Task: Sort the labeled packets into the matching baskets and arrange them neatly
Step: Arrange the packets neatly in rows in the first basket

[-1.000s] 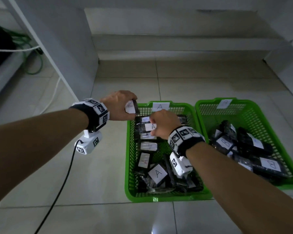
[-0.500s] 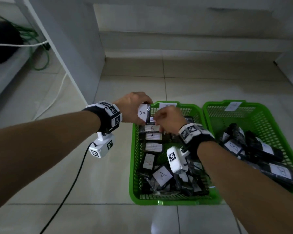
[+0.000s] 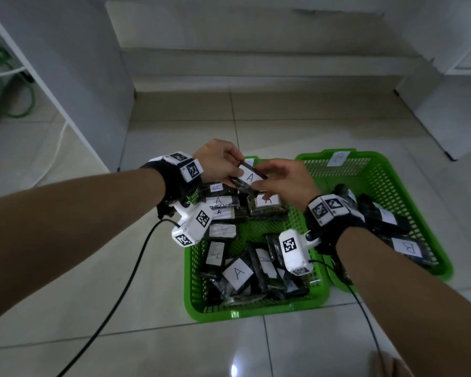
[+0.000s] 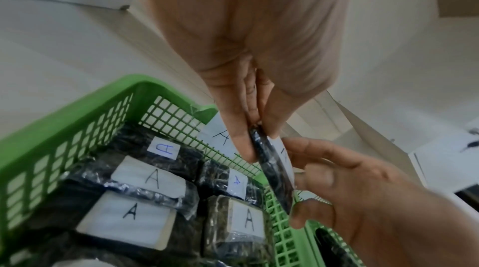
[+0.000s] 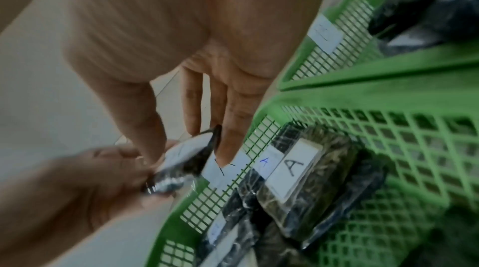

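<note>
A dark packet with a white "A" label (image 3: 249, 176) hangs over the far end of the left green basket (image 3: 256, 312). My left hand (image 3: 235, 170) pinches its left end, seen close in the left wrist view (image 4: 256, 128). My right hand (image 3: 265, 177) has its thumb and fingers on the packet's other end (image 5: 186, 152). Several "A" packets (image 3: 237, 273) lie in this basket, some in a row along its left side. The right green basket (image 3: 365, 172) holds dark packets marked "B" (image 3: 407, 247).
The baskets stand side by side on a pale tiled floor. A white cabinet panel (image 3: 79, 77) rises at the left and another cabinet (image 3: 460, 104) at the right. A low step (image 3: 256, 63) runs behind. Black cables (image 3: 120, 295) trail from both wrists.
My right hand has lifted off the packets in the left basket and met the packet in my left hand. That packet has turned label-up and moved right over the basket's far end.
</note>
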{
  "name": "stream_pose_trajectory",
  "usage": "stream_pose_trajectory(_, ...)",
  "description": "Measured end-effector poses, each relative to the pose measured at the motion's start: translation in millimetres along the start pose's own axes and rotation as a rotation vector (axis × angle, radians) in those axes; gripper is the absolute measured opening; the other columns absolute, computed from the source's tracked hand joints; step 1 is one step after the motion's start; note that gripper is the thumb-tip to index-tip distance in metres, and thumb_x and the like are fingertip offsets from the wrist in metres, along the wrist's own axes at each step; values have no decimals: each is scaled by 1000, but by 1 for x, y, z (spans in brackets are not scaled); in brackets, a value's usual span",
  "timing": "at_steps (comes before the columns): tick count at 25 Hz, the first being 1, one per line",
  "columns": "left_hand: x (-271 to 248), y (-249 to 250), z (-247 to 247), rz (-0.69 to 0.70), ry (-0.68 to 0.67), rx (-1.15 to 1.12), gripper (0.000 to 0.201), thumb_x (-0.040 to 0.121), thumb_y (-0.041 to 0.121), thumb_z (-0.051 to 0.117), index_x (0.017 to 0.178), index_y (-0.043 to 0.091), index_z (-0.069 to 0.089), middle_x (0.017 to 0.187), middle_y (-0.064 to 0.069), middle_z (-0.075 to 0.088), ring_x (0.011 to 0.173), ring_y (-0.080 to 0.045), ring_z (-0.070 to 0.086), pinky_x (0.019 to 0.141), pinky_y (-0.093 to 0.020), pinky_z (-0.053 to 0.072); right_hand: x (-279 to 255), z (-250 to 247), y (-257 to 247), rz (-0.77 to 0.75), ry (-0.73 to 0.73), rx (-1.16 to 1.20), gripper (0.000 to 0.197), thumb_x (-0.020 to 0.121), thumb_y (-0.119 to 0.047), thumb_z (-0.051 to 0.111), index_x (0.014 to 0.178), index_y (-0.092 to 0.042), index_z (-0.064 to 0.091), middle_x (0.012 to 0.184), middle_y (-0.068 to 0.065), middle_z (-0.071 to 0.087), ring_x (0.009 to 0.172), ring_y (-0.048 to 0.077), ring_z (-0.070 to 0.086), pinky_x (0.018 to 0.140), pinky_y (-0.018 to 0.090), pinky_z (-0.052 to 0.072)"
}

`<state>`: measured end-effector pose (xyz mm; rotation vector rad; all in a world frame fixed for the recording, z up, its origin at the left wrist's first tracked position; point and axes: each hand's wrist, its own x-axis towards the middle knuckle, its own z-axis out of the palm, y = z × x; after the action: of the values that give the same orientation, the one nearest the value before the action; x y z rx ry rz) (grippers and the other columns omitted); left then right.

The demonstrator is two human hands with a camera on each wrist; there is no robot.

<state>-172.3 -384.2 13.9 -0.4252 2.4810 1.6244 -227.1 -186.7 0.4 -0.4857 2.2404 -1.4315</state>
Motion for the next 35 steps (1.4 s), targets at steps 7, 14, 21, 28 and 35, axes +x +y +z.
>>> stream_pose_trajectory(7,-2,-15,-12,132,-120,688,23,98,18,50,110,19,70,108,-1,72,95,-20,71,85,-39,58,-3,-18,0,-204,191,-439,29,73,-44,84,91,-21,78,81,-11,73,74,3,68,67,24,58)
stream_pose_trajectory(14,-3,-41,-5,136,-370,1081,32,93,12,53,110,27,76,123,7,68,115,-15,62,104,-37,48,3,-27,21,-192,93,-625,25,73,-44,82,87,-24,78,81,-11,73,73,5,66,67,33,59)
stream_pose_trajectory(21,9,-43,-56,147,28,948,33,82,7,52,81,33,71,93,3,74,83,-19,69,75,-42,60,28,50,-3,-406,-189,-981,25,84,-34,73,101,-16,71,98,2,67,102,21,57,81,31,48)
stream_pose_trajectory(28,-10,-61,-65,137,-20,963,26,81,10,50,83,27,71,91,0,71,85,-25,66,75,-40,56,55,110,2,-475,-213,-1058,17,81,-9,69,97,-11,73,97,9,68,87,26,67,67,27,48)
stream_pose_trajectory(35,-14,-54,-45,306,-211,1119,40,77,34,30,87,20,67,90,-3,65,84,-27,62,75,-41,56,43,92,2,-414,-186,-943,17,79,-22,78,93,-13,71,99,5,61,88,26,64,70,28,45)
